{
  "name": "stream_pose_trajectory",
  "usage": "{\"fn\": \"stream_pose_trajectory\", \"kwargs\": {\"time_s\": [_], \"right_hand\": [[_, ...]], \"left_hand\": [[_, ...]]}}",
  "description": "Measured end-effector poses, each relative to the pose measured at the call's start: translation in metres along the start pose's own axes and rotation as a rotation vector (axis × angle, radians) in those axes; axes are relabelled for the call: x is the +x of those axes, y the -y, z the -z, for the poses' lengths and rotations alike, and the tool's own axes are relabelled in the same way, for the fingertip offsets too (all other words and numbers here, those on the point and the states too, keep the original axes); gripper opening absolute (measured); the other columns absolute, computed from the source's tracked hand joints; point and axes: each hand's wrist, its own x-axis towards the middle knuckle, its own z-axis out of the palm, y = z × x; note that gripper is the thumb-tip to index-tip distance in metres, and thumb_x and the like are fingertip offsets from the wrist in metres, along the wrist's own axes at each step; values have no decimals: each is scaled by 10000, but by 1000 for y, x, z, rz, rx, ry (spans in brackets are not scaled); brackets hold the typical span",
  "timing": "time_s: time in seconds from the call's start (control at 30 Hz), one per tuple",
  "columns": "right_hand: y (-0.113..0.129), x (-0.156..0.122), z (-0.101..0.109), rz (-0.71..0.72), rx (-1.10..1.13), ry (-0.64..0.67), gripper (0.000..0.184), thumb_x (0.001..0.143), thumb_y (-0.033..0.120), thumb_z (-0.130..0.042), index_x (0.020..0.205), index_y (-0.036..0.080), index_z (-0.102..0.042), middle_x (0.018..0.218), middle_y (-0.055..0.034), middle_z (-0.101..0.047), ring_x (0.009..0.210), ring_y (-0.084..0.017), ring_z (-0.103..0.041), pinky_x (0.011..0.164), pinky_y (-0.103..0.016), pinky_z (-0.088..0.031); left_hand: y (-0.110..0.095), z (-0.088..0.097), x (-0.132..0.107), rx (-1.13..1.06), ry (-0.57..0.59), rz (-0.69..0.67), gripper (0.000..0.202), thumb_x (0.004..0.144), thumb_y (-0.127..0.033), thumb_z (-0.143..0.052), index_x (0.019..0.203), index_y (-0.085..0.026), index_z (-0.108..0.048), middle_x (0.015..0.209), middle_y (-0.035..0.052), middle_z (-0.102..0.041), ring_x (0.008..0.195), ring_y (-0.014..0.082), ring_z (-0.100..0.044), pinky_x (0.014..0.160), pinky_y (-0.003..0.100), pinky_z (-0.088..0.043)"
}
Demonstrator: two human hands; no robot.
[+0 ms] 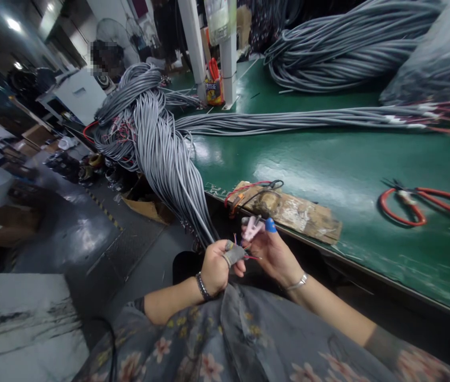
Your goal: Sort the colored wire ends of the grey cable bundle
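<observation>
My left hand [219,267], its thumb wrapped in grey tape, is closed around the end of a grey cable. Several thin coloured wires [252,258] stick out of that grip toward the right. My right hand [278,257], with a blue cover on one fingertip, pinches a small pale pink clip-like tool [253,228] just above the wires. Whether the tool touches a wire is too small to tell. A thick bundle of grey cables [175,164] hangs over the table's edge and runs down behind my left hand.
On the green table [352,159] lie a worn wooden board [304,212] with leads at its left end, red-handled pliers [402,207] at the right, and a row of grey cables [288,121]. A large cable coil [340,48] sits behind. An open carton [145,204] stands on the floor.
</observation>
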Motion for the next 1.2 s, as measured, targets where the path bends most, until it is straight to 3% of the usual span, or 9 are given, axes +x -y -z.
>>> {"fn": "stream_pose_trajectory", "kwargs": {"time_s": [0.17,0.3,0.43,0.57,0.8,1.0,1.2], "right_hand": [[4,-8,4,-80,-50,122,460,691,682,-643,762,230,-692,687,-17,-662,596,-146,-574,558,-266,-483],[7,-21,3,-155,-193,240,460,605,620,-755,720,182,-672,632,-12,-624,543,-129,-540,532,-264,-461],[9,-30,-2,-90,-372,186,351,587,456,-834,729,191,-653,623,10,-640,553,-126,-549,566,-270,-452],[10,-31,-4,-13,-440,138,314,584,425,-838,677,194,-648,615,20,-648,559,-122,-555,594,-268,-453],[8,-33,-5,-72,-473,254,310,684,454,-762,700,202,-583,506,32,-608,467,-137,-561,528,-275,-425],[5,-31,-1,-59,-449,113,377,606,496,-807,690,184,-610,613,16,-627,545,-123,-533,579,-278,-421],[9,-20,20,-152,-347,224,358,640,512,-782,704,178,-670,623,5,-602,566,-120,-513,582,-274,-428]], "left_hand": [[2,4,-3,-30,-27,-39,450,531,-551,-744,567,-157,-529,422,-9,-553,334,71,-448,357,197,-351],[6,6,-2,-10,-41,-87,466,549,-577,-739,594,-158,-540,441,-9,-566,359,79,-475,389,205,-391],[7,9,-3,88,-6,-114,465,578,-585,-737,596,-155,-561,476,4,-584,400,93,-514,436,220,-438],[4,10,-4,162,61,-108,466,587,-591,-740,588,-157,-567,492,13,-590,431,103,-533,472,233,-461],[-1,13,-3,253,213,-53,513,546,-632,-746,537,-149,-572,472,26,-587,425,116,-542,461,233,-448],[7,14,1,105,135,-71,493,576,-602,-743,530,-135,-593,479,36,-607,416,122,-553,456,236,-453],[8,11,0,-25,83,-59,474,530,-572,-770,530,-136,-584,457,26,-603,370,106,-519,409,224,-426]]}}
